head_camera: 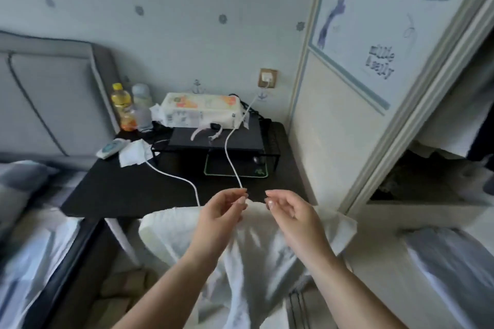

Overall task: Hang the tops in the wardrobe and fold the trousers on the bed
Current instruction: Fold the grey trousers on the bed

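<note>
- Here, both hands are pinching the top edge of a white garment (240,256) and holding it up in front of the person, near the bottom middle of the view.
- The left hand (223,211) is gripping the cloth between thumb and curled fingers; the right hand (287,208) is doing the same just to its right, with a short span of hem between them.
- The garment is hanging down from the two hands, draping towards the floor, with its corners spreading out left and right below the wrists; motion blur is making it hard to tell whether it is a top or trousers.
- It is looking light, thin and very soft, sagging wherever it is not being held, so it will probably be flopping and creasing freely; it is not fragile.
- The sensible hold, I judge, is along the top edge at two spread points, shoulders or waistband, so the cloth is hanging flat.
- The wardrobe (401,120) is standing open at the right, close to the right hand; the bed (32,235) is lying at the left.
- A dark bench (139,187) is sitting just beyond the hands, with a white cable (230,157) trailing across it close to the left hand's fingertips.
</note>
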`<act>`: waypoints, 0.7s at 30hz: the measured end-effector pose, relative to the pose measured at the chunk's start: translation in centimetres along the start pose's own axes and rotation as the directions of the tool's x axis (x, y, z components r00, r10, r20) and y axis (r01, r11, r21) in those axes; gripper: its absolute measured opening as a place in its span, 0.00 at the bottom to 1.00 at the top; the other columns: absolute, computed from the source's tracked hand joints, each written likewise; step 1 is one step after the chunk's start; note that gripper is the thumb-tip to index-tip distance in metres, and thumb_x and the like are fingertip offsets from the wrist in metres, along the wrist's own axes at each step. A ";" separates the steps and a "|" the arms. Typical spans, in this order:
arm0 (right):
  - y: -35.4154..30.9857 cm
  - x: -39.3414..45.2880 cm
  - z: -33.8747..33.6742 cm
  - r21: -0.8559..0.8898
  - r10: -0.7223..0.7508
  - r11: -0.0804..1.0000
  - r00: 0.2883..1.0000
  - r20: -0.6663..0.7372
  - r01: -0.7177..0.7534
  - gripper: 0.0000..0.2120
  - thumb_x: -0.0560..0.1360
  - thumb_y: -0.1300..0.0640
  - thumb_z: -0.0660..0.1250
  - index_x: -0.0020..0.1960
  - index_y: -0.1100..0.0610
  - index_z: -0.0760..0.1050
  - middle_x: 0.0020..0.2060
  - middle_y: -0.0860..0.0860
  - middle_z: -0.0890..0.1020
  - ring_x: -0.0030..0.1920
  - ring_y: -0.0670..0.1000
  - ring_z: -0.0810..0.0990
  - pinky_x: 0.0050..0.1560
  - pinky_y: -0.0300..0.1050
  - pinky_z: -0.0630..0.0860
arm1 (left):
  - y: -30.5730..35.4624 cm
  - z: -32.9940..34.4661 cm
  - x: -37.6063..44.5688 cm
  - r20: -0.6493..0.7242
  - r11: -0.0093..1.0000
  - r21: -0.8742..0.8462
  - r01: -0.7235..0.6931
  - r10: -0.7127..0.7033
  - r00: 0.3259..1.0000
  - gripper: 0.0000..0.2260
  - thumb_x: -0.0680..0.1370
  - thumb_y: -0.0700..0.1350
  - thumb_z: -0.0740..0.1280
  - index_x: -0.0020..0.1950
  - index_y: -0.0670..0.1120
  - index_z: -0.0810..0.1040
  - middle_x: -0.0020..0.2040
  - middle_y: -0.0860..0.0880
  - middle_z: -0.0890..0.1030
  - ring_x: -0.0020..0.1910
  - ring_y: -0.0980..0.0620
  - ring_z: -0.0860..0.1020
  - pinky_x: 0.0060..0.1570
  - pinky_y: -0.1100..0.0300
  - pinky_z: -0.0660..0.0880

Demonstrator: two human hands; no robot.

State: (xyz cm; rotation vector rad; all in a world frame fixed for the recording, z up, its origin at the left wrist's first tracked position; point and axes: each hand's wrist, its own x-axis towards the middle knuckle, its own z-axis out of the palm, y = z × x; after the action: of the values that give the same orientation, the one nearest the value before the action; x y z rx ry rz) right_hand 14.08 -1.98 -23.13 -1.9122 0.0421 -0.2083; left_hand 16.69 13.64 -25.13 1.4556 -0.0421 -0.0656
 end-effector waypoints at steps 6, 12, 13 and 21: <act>-5.4 0.7 14.9 -0.001 -0.100 0.994 0.948 0.303 0.106 0.11 0.76 0.58 0.66 0.51 0.41 0.77 0.46 0.41 0.82 0.49 0.37 0.79 0.50 0.30 0.74 | 1.1 -15.5 -3.3 -0.245 0.999 0.018 -0.033 0.036 0.969 0.08 0.78 0.45 0.68 0.50 0.58 0.82 0.48 0.54 0.84 0.47 0.58 0.82 0.44 0.66 0.76; -10.5 -1.0 33.5 0.072 -0.173 0.984 0.810 0.561 0.161 0.10 0.76 0.59 0.66 0.51 0.44 0.78 0.46 0.42 0.83 0.49 0.39 0.80 0.51 0.31 0.74 | 1.9 -33.6 -8.2 -0.526 0.999 0.031 0.018 0.001 0.851 0.09 0.78 0.43 0.67 0.47 0.57 0.83 0.46 0.53 0.85 0.45 0.56 0.80 0.47 0.60 0.75; -11.1 -1.4 36.0 0.078 -0.189 0.981 0.781 0.595 0.178 0.10 0.76 0.59 0.66 0.51 0.44 0.78 0.47 0.43 0.83 0.49 0.39 0.80 0.51 0.31 0.74 | 1.9 -35.9 -8.9 -0.566 1.000 0.018 0.023 -0.009 0.825 0.08 0.78 0.43 0.67 0.46 0.56 0.83 0.45 0.53 0.85 0.44 0.55 0.80 0.48 0.59 0.75; -13.9 -5.1 54.9 0.105 -0.175 0.982 0.570 0.803 0.154 0.09 0.76 0.57 0.66 0.48 0.42 0.77 0.46 0.39 0.82 0.49 0.37 0.79 0.49 0.27 0.72 | 1.4 -51.5 -16.3 -0.782 0.995 -0.083 0.051 -0.097 0.615 0.05 0.78 0.42 0.67 0.50 0.49 0.82 0.47 0.50 0.85 0.43 0.58 0.81 0.42 0.66 0.77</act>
State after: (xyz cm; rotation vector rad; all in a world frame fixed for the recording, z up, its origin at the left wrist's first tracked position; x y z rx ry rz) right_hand 17.17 54.56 -28.86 -1.8196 -0.7699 0.5723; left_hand 3.97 66.01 -29.45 1.3206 0.7515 0.5182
